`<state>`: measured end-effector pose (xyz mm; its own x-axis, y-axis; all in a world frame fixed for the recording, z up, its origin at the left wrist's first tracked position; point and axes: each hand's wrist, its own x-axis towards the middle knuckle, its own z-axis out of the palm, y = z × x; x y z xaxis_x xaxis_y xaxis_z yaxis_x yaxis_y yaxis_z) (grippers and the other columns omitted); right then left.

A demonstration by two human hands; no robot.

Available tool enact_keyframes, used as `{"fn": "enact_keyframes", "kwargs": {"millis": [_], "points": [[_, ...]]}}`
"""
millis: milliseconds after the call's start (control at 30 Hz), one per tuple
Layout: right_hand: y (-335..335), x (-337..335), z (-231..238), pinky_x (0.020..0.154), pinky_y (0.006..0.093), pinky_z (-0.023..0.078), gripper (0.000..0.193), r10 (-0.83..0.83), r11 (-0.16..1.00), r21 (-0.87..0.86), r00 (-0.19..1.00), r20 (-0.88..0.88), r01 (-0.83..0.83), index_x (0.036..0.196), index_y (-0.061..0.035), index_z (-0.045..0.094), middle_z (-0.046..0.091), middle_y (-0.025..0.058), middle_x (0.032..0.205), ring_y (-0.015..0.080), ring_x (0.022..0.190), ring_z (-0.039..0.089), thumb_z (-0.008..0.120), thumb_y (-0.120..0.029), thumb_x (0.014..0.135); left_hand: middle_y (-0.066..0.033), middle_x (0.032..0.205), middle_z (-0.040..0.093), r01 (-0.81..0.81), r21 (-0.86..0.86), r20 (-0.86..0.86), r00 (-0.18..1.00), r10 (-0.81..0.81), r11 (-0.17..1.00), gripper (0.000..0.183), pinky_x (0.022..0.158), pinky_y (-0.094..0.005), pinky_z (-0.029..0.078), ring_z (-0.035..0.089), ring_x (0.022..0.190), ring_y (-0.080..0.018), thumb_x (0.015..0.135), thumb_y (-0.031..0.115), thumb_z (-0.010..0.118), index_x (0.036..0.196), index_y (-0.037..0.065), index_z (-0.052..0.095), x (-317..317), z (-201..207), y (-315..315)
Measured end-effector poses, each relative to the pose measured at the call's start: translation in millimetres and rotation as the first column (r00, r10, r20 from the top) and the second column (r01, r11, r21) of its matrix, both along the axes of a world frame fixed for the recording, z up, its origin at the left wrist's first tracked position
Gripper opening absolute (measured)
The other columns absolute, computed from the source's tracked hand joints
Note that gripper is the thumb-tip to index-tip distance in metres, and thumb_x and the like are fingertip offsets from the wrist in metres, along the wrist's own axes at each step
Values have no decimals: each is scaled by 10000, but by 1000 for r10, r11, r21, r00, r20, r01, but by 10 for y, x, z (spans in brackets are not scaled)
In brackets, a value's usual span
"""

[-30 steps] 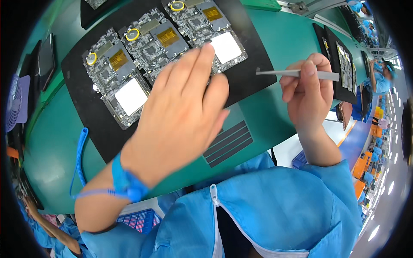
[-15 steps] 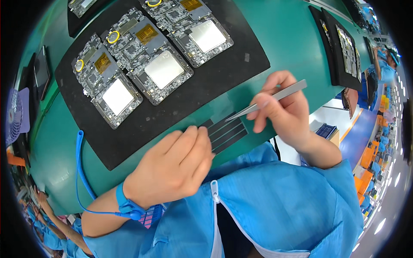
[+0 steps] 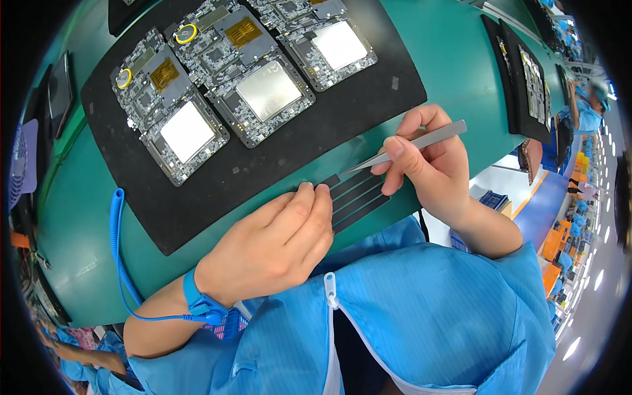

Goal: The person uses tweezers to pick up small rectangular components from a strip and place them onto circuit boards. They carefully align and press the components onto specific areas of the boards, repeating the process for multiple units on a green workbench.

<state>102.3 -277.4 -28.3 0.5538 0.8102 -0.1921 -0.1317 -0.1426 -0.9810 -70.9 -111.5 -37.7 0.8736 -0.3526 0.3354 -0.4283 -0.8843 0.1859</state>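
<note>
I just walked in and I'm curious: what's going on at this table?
A person's right hand holds tweezers, their tips pointing to the left end of some dark strips on the green table. The fingers of the left hand are at that same end; whether they grip anything is unclear. Farther off, three circuit boards lie on a black mat.
</note>
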Motion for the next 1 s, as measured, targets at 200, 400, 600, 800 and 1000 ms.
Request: {"fn": "enact_keyframes", "kwargs": {"millis": [200, 400, 600, 800, 1000], "points": [[28, -53, -53, 502, 185, 501, 204, 14, 998, 68, 999, 52, -17, 1009, -15, 421, 597, 72, 813, 90, 665, 619, 585, -79, 906, -170, 1005, 619, -22, 34, 78, 997, 19, 999, 180, 826, -307, 498, 578, 969, -264, 745, 144, 586, 827, -9, 637, 7, -77, -9], [163, 41, 36, 480, 183, 485, 207, -24, 966, 255, 995, -99, 49, 1020, -9, 419, 613, 99, 778, 100, 586, 608, 572, -102, 916, -171, 1003, 623, 44, 79, 17, 999, -46, 996, 256, 760, -333, 523, 597, 957, -284, 716, 124, 682, 904, -38, 624, 25, -1, 47], [962, 295, 207, 440, 185, 449, 209, -8, 973, 229, 992, 126, -22, 1067, -4, 415, 643, 147, 725, 110, 461, 559, 487, -169, 962, -177, 1061, 607, -347, -34, 85, 933, 349, 937, 391, 804, -357, 509, 598, 972, -312, 645, 74, 712, 1001, -60, 620, 73, 173, 372], [1202, 281, 8, 487, 212, 501, 218, 38, 971, 229, 993, 109, -62, 1077, 7, 411, 641, 136, 732, 130, 495, 596, 488, -160, 961, -198, 1045, 611, -389, 14, 129, 914, 384, 921, 425, 796, -361, 516, 609, 955, -318, 610, 60, 707, 1003, -84, 632, 137, 42, 574], [1221, 239, 11, 545, 288, 568, 188, 77, 970, 218, 989, 126, -104, 1033, -7, 380, 630, 130, 725, 149, 524, 623, 478, -152, 966, -202, 1024, 618, -376, 6, 150, 916, 371, 927, 412, 756, -356, 531, 616, 941, -317, 590, 50, 693, 973, -92, 644, 140, -6, 594]]}}
